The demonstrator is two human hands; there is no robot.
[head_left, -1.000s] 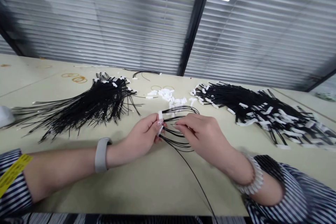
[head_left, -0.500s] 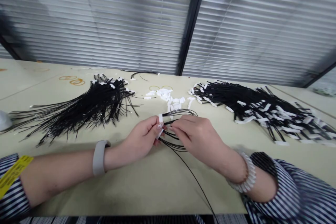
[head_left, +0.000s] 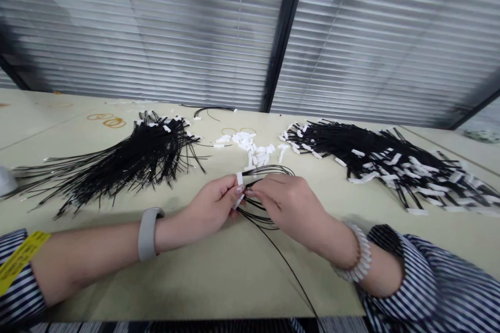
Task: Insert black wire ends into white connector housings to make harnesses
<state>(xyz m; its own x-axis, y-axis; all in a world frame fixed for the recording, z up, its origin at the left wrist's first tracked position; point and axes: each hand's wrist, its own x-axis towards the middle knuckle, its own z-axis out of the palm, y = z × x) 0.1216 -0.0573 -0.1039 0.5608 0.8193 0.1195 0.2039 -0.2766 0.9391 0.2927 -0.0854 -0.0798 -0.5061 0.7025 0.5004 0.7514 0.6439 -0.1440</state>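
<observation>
My left hand pinches a long white connector between thumb and fingers, over the middle of the table. Several thin black wires run from the connector and bow round to the right in loops. Close against it, my right hand has thumb and forefinger pinched on a black wire, its tip almost at the left thumb. The exact wire end is hidden by the fingers. One loose black wire trails down from the connector past the table's front edge.
A heap of black wires lies on the left. Small white connectors are piled beyond my hands. Finished-looking black cables with white ends form a heap at right. Yellow rubber bands lie far left; blinds stand behind the table.
My right hand has shifted slightly left, its fingertips closer to the white connector and left thumb. The left hand keeps its grip, nearly still.
</observation>
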